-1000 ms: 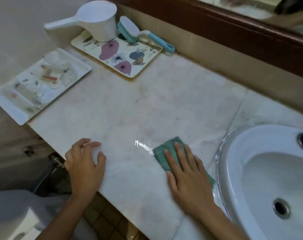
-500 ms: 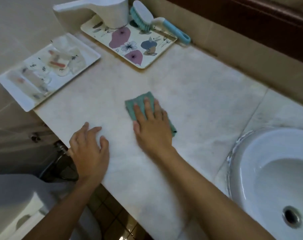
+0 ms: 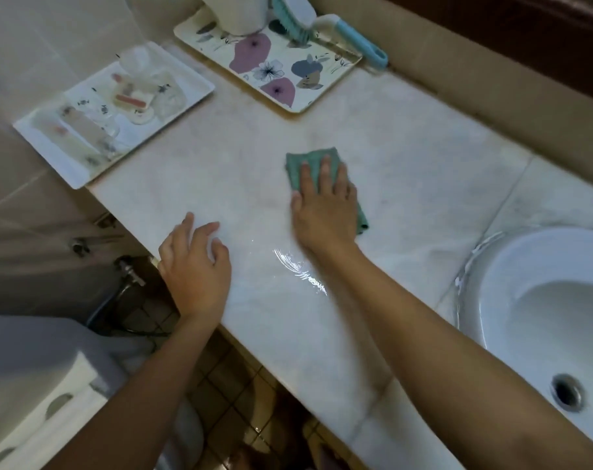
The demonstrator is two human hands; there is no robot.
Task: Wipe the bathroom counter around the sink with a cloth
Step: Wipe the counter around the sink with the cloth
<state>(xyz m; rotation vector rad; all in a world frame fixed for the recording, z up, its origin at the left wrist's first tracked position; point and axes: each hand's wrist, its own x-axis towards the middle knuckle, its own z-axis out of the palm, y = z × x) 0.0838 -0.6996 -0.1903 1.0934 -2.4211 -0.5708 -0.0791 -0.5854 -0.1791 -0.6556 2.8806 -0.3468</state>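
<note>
A folded green cloth [image 3: 301,164] lies flat on the pale marble counter [image 3: 423,171], left of the white sink [image 3: 539,300]. My right hand [image 3: 325,208] presses down on the cloth with its fingers spread, covering most of it. My left hand [image 3: 195,266] rests palm down on the counter's front edge, fingers apart, holding nothing. A wet streak [image 3: 298,269] glistens on the marble between the two hands.
A flowered tray [image 3: 271,72] at the back holds a white scoop [image 3: 240,11] and a blue-handled brush [image 3: 349,35]. A white tray [image 3: 112,110] of wrapped toiletries overhangs the counter's left end. A toilet [image 3: 34,385] and tiled floor lie below left. The backsplash wall runs behind.
My right hand slid the cloth from beside the sink up and left across the counter, then a little toward the back. My left hand stayed on the front edge.
</note>
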